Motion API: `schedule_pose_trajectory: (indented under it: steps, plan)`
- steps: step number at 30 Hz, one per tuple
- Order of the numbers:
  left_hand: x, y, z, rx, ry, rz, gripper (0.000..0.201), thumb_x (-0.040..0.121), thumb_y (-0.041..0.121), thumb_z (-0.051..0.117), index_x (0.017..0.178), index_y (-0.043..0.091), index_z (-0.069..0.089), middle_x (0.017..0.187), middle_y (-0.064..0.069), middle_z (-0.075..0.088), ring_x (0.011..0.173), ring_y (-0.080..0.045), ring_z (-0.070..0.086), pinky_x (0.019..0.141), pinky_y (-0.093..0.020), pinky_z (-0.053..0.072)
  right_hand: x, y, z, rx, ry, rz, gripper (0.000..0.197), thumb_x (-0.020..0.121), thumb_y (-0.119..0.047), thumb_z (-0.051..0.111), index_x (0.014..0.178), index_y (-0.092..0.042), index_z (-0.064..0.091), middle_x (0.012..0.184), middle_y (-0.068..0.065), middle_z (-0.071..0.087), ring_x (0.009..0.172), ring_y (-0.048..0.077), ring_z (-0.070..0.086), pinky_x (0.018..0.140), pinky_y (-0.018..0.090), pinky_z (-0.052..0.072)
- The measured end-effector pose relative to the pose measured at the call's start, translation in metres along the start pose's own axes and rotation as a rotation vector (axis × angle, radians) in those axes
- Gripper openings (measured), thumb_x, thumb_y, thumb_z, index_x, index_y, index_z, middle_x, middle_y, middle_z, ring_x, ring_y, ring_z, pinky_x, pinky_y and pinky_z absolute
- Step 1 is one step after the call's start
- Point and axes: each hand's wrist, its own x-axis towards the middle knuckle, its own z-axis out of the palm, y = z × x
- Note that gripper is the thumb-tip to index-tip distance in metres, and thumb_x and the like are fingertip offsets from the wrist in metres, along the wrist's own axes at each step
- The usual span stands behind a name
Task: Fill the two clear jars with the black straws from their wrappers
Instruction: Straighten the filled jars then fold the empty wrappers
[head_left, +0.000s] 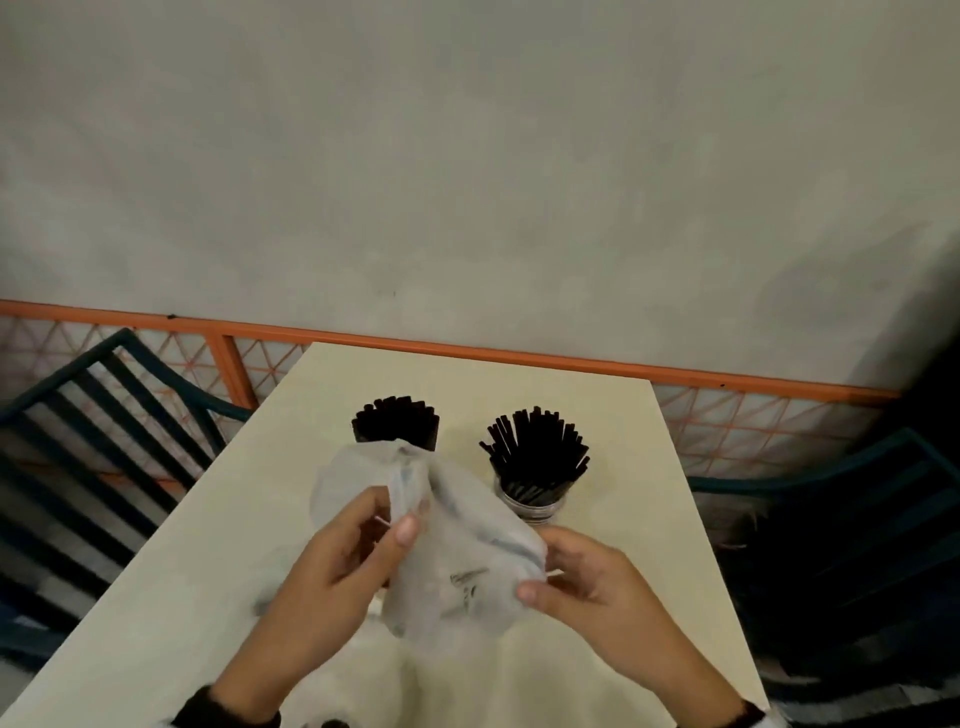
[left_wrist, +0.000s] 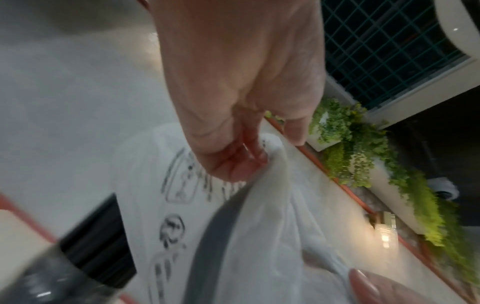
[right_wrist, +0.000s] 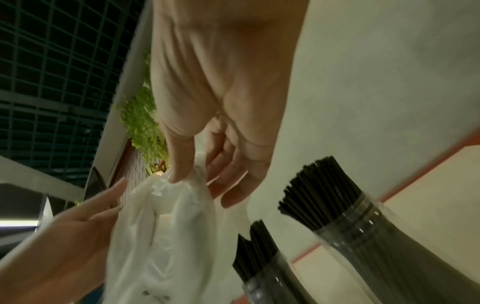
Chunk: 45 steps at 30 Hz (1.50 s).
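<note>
in front of the straw jar (head_left: 534, 488), our left hand (head_left: 337, 564) and right hand (head_left: 592, 577) each have the grip pinched on the plastic bag (head_left: 460, 551), which we think is not yet opened.
</note>
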Motion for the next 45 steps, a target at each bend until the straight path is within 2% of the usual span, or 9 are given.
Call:
schedule_pose_trajectory:
  steps: [5,11,21,26,33,37,39,41,45]
  plan:
    - [-0.038,-0.028,-0.018,-0.056,0.103,-0.194,0.015,0.074,0.029,0.075,0.078,0.018,0.066,0.077,-0.019,0.064,0.069,-0.031,0.059,0.06,-0.025,0.047,-0.005,0.029,0.021,-0.161,0.075,0.073,0.014,0.07,-0.026,0.063,0.068,-0.035,0.053,0.063,-0.013,0.055,0.058,0.002,0.045,0.055,0.018,0.038]
    - [-0.057,-0.055,-0.031,0.475,0.516,-0.157,0.05,0.063,-0.025,0.047,0.066,0.025,0.043,0.069,-0.01,0.042,0.062,-0.009,0.042,0.053,-0.012,0.033,0.0,0.049,0.031,-0.431,0.463,0.004,0.051,0.066,0.018,0.045,0.06,-0.029,0.023,0.061,-0.007,0.03,0.057,0.008,0.026,0.05,0.017,0.025]
    - [-0.074,-0.069,-0.078,-0.208,0.078,-0.527,0.018,0.089,0.01,0.053,0.091,0.011,0.071,0.093,-0.011,0.072,0.082,-0.025,0.07,0.064,-0.022,0.057,0.0,0.048,0.053,0.114,-0.005,0.345,0.029,0.08,-0.011,0.066,0.108,-0.011,0.058,0.089,-0.001,0.068,0.065,0.006,0.055,0.056,0.017,0.041]
    - [-0.077,-0.08,-0.111,-0.137,-0.039,-0.436,0.053,0.05,0.051,0.08,0.075,0.006,0.067,0.075,-0.007,0.068,0.071,-0.017,0.062,0.069,-0.025,0.052,0.006,0.049,0.091,0.166,-0.009,0.342,0.017,0.077,-0.018,0.068,0.092,-0.015,0.061,0.077,-0.001,0.069,0.074,0.013,0.061,0.07,0.024,0.05]
    - [-0.067,-0.093,-0.148,0.498,0.229,0.019,0.026,0.071,0.0,0.053,0.06,0.018,0.037,0.07,0.001,0.045,0.062,-0.016,0.045,0.052,-0.024,0.039,0.016,0.049,0.134,-0.672,0.486,-0.032,0.044,0.057,0.003,0.057,0.066,-0.031,0.029,0.077,-0.009,0.033,0.068,0.005,0.037,0.054,0.013,0.031]
    - [-0.067,-0.113,-0.161,0.722,0.248,0.11,0.034,0.071,-0.009,0.056,0.064,0.021,0.041,0.069,0.009,0.04,0.061,-0.014,0.039,0.057,-0.019,0.035,0.015,0.058,0.15,-0.766,0.192,-0.108,0.058,0.071,-0.003,0.054,0.109,-0.044,0.04,0.129,-0.02,0.028,0.124,0.001,0.028,0.1,0.013,0.029]
    - [-0.07,-0.13,-0.168,0.738,0.206,0.02,0.044,0.066,-0.015,0.06,0.078,0.025,0.046,0.071,0.011,0.046,0.057,-0.013,0.044,0.052,-0.017,0.037,0.011,0.06,0.154,-0.743,-0.089,0.006,0.064,0.082,-0.043,0.06,0.128,-0.059,0.019,0.148,-0.026,0.002,0.139,-0.002,-0.007,0.114,0.022,0.01]
    - [-0.075,-0.15,-0.178,0.74,0.036,-0.051,0.057,0.062,-0.013,0.065,0.087,0.035,0.047,0.076,0.014,0.049,0.052,-0.011,0.047,0.048,-0.014,0.037,0.012,0.065,0.162,-0.769,-0.231,0.109,0.072,0.074,-0.078,0.036,0.134,-0.058,0.0,0.152,-0.023,-0.012,0.137,0.0,-0.023,0.116,0.03,-0.002]
    - [-0.087,-0.176,-0.194,0.883,-0.316,-0.111,0.036,0.06,0.05,0.06,0.095,0.047,0.05,0.084,0.014,0.036,0.048,-0.006,0.044,0.045,-0.009,0.032,0.027,0.099,0.191,-0.894,-0.234,0.181,0.067,0.068,-0.074,-0.01,0.132,-0.054,-0.01,0.158,-0.01,-0.004,0.143,0.015,-0.014,0.116,0.037,-0.005]
